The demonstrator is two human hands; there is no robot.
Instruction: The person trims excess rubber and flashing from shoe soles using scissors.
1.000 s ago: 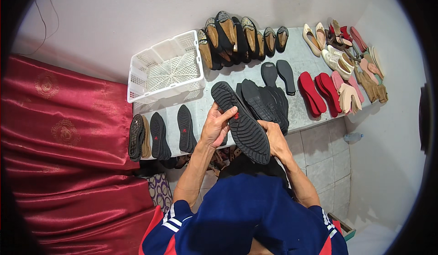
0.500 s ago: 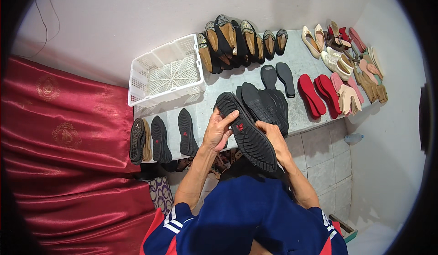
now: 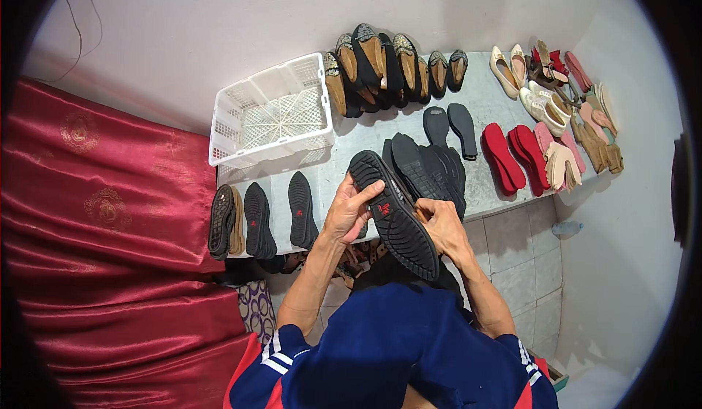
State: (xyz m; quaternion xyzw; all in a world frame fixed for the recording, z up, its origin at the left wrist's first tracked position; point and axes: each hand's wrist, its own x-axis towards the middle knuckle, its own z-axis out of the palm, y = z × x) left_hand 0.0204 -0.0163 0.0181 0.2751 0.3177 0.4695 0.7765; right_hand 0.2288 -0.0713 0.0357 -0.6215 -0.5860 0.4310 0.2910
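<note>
1. Centre of frame: your left hand [image 3: 349, 210] and right hand [image 3: 441, 222] hold a black sole [image 3: 393, 215], tread up.
2. Left fingers curl over its edge; right fingers pinch its side.
3. Upper left: white basket [image 3: 272, 109] on the table [image 3: 479, 182].

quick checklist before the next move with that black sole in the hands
1. Left hand grips black sole at its upper end: ok.
2. Right hand holds the sole's right edge: ok.
3. Tread side faces up: ok.
4. Bare bench surface beside the pile of black soles: ok.
5. White basket holds nothing: ok.
6. Sole's underside condition: cannot tell.
</note>
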